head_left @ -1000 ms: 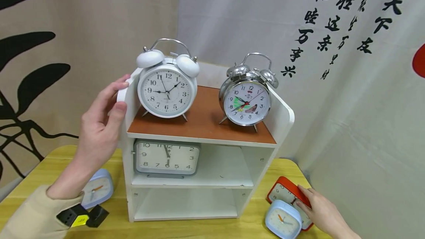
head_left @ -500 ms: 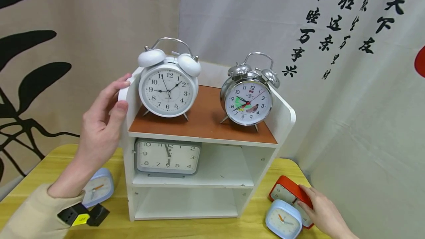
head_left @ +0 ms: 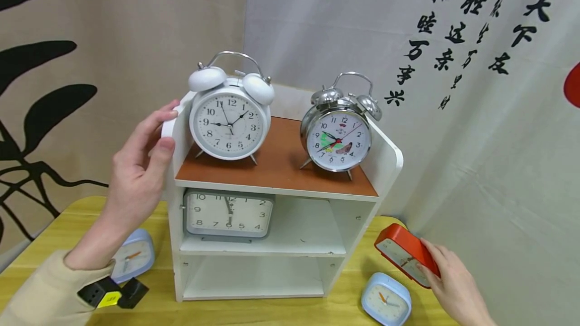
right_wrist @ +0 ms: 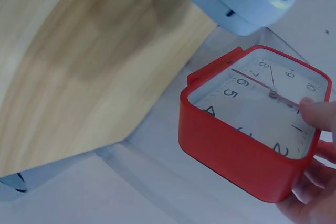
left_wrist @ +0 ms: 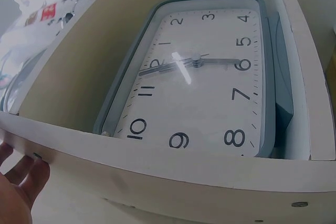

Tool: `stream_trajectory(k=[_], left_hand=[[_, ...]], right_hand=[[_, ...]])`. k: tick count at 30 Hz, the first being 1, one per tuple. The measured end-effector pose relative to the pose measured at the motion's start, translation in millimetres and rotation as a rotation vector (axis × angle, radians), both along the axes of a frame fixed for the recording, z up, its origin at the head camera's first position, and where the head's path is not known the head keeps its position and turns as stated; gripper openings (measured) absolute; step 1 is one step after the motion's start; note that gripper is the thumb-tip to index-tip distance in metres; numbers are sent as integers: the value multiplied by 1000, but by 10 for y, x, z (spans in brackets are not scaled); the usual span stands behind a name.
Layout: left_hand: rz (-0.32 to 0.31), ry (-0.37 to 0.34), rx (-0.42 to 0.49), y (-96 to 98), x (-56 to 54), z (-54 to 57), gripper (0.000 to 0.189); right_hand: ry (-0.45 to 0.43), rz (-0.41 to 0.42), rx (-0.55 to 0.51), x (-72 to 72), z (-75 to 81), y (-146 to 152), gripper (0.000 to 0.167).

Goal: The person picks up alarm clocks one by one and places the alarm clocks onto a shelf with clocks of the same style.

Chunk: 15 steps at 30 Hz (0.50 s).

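Note:
My right hand [head_left: 457,280] grips a red alarm clock [head_left: 403,251] by its top edge, raised above the table. In the right wrist view the thumb lies on the face of the red clock [right_wrist: 236,145] and the fingers go behind it. Just below it, a light blue clock [head_left: 386,299] rests on the table. My left hand [head_left: 138,165] pinches the upper left side panel of a white shelf unit [head_left: 263,191], thumb in front. Beside that hand stands a white twin-bell alarm clock [head_left: 228,125].
A silver twin-bell clock [head_left: 339,137] stands on the brown top board. A grey rectangular clock [head_left: 228,214] occupies the middle shelf's left side. Another light blue clock [head_left: 134,256] sits on the wooden table [head_left: 254,313], left of the unit. Curtains [head_left: 317,24] hang behind.
My right hand has lifted the red clock off the table, away from the light blue clock it overlapped, up and slightly right. The left hand stays on the side panel.

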State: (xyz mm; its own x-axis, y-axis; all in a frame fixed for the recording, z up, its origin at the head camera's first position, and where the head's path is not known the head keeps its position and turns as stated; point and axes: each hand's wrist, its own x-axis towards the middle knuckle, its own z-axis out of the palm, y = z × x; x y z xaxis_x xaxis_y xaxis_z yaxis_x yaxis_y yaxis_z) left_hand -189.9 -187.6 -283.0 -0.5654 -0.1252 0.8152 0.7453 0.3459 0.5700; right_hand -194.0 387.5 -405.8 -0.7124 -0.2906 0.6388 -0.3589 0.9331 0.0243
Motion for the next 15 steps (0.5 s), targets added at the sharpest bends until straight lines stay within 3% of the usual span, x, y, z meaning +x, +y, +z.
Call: stream_trajectory(k=[6, 8, 10, 13, 15], left_hand=[[3, -9, -4, 4, 11, 2, 41], [3, -8, -7, 3, 12, 0, 41], [4, -6, -9, 3, 10, -2, 41], [4, -2, -4, 3, 4, -1, 41], [4, -1, -1, 3, 2, 0, 40]], right_hand=[[51, 24, -4, 90, 148, -44, 79], [70, 40, 0, 136, 199, -66, 61], [93, 62, -1, 184, 245, -102, 54], [120, 98, -9, 258, 310, -171, 80], [132, 119, -10, 311, 354, -224, 80]])
